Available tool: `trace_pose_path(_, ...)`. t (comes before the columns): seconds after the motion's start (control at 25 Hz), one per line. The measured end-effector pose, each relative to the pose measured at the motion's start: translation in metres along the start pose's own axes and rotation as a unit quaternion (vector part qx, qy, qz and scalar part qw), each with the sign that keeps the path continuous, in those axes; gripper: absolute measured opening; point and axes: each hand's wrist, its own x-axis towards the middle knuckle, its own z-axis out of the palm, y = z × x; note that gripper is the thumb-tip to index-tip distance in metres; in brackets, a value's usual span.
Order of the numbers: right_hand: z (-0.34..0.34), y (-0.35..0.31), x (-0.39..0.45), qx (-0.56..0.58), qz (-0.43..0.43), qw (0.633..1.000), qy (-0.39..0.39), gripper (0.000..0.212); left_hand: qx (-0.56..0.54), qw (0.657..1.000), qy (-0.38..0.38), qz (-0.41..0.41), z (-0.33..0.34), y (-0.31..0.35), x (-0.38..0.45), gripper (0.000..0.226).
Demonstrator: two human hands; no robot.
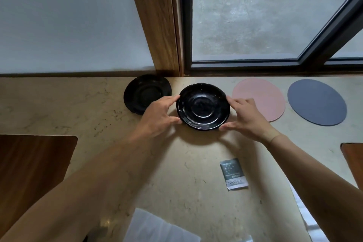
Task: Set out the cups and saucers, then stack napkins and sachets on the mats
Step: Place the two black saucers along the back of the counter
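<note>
Two saucers sit by the table's (pixel 59 104) far edge: a spare saucer (pixel 146 93) left, then the held saucer (pixel 203 106), pinched at opposite rims between left hand (pixel 160 112) and right hand (pixel 248 117), fingers half-spread, seemingly just lifted. Pink mat (pixel 259 98) lies right, nearer the right hand.

Black saucer (pixel 203 106) between both hands

Beige marble counter (pixel 59 108), black saucer (pixel 137 94) at the back, pink mat (pixel 261 100), grey mat (pixel 318 102), grey sachet (pixel 233 174), white napkins (pixel 157 228)
</note>
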Motion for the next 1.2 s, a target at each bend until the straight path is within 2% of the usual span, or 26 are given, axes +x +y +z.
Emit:
trace_pose_path(0.44, -0.01, -0.001, 0.036, -0.033, 0.0, 0.999, -0.009, 0.098, 0.064, 0.998, -0.008, -0.028, -0.007, -0.004, 0.031, 0.088)
trace_pose_path(0.76, -0.011, 0.004, 0.047, -0.048, -0.005, 0.999, -0.018, 0.095, 0.152, 0.988, -0.026, -0.021, -0.01, -0.001, 0.043, 0.084)
trace_pose_path(1.08, -0.013, 0.004, 0.051, -0.045, 0.001, 0.999, -0.029, 0.096, 0.18, 0.983, -0.031, -0.016, -0.013, 0.003, 0.049, 0.08)
trace_pose_path(1.2, -0.011, 0.002, 0.048, -0.043, 0.009, 0.999, -0.027, 0.094, 0.166, 0.985, -0.037, -0.025, -0.012, 0.002, 0.047, 0.085)
